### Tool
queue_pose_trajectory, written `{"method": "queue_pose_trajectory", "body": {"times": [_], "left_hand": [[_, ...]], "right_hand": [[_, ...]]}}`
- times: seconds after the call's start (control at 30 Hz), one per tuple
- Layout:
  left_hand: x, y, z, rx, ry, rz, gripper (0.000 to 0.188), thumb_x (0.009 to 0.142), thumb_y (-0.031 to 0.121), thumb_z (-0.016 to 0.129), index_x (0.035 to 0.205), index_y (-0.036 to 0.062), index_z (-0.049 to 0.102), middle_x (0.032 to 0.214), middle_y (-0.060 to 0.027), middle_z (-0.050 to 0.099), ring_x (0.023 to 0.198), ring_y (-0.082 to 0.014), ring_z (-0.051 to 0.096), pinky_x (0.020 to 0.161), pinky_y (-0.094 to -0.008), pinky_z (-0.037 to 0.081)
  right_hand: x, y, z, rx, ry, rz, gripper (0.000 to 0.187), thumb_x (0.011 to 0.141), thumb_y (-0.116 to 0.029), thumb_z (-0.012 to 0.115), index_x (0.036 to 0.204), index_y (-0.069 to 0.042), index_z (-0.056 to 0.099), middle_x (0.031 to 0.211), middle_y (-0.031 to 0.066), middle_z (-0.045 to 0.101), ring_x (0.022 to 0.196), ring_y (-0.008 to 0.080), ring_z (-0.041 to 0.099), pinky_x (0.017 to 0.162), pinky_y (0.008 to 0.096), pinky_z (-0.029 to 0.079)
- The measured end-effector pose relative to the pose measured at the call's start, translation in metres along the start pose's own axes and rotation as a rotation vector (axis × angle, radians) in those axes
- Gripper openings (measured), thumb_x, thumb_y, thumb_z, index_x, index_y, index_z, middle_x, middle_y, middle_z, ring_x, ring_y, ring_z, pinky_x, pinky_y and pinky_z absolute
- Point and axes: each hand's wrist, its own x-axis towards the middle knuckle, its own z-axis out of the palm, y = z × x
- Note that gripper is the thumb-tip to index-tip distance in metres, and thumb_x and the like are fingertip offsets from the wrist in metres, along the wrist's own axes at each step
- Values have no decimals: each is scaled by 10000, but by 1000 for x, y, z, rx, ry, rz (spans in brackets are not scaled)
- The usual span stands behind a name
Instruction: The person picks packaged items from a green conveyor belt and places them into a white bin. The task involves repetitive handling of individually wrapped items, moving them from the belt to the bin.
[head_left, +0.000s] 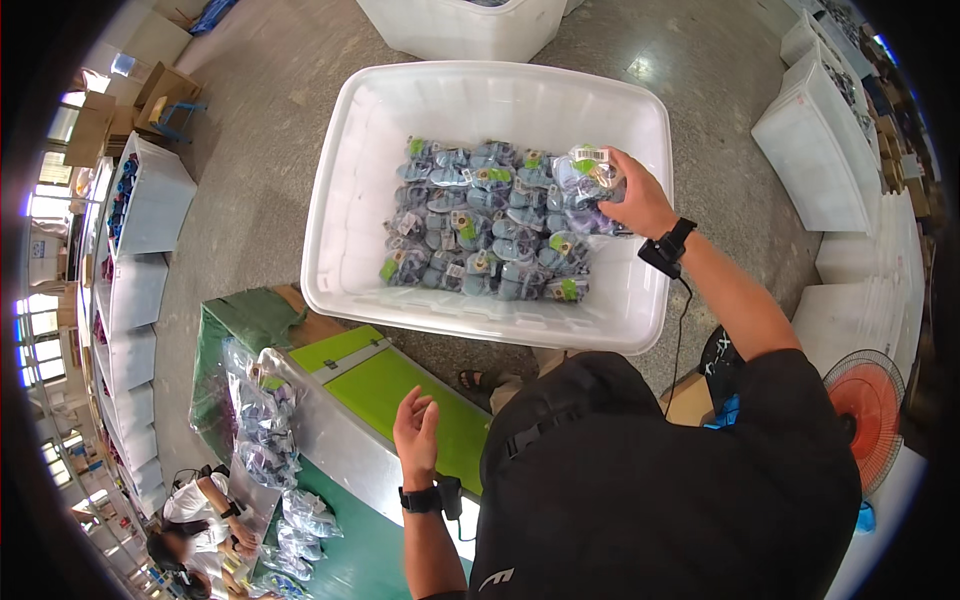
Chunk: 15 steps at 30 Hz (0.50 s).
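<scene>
A large white plastic tub point(490, 318) stands in front of me, with rows of bagged grey-blue shoes point(480, 220) with green tags lying on its bottom. My right hand point(640, 195) is closed on a clear bag of shoes point(585, 175) at the tub's right side; a white label and a green tag show through the plastic. Whether that bag touches the ones beneath it, I cannot tell. Lower down, my left hand point(415, 430) hovers over the bright green conveyor belt point(400, 385), fingers loosely apart and nothing in them.
More bagged shoes point(265, 420) lie along the bench at lower left, with others point(305, 520) on its green top point(370, 560). A person point(205, 520) works there. White tubs point(150, 190) line the left, and another point(815, 140) stands right. An orange fan point(862, 415) is beside me.
</scene>
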Motion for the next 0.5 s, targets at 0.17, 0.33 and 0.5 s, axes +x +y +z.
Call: {"method": "queue_pose_trajectory", "body": {"times": [0.17, 0.33, 0.5], "left_hand": [[-25, -48, -20, 26, 110, -109, 476, 951, 146, 656, 1364, -34, 502, 1102, -108, 660, 943, -136, 639, 783, -256, 513], [-47, -83, -30, 155, 123, -194, 524, 953, 212, 646, 1384, -38, 483, 1074, -82, 667, 907, -129, 637, 730, -258, 522], [-66, -100, -33, 135, 163, -209, 507, 956, 201, 643, 1373, -46, 493, 1085, -106, 670, 911, -141, 642, 735, -259, 523]], "right_hand": [[-7, 57, 26, -67, -294, -70, 859, 675, -124, 723, 1463, -58, 389, 1305, 217, 534, 1243, 378, 507, 1072, 406, 421], [-44, 99, 75, -264, -564, 100, 830, 737, -178, 741, 1478, -86, 377, 1386, 209, 467, 1244, 390, 508, 1064, 430, 431], [-65, 128, 112, -208, -531, 210, 692, 819, -202, 708, 1439, -85, 423, 1359, 192, 496, 1230, 368, 533, 1009, 448, 469]]}}
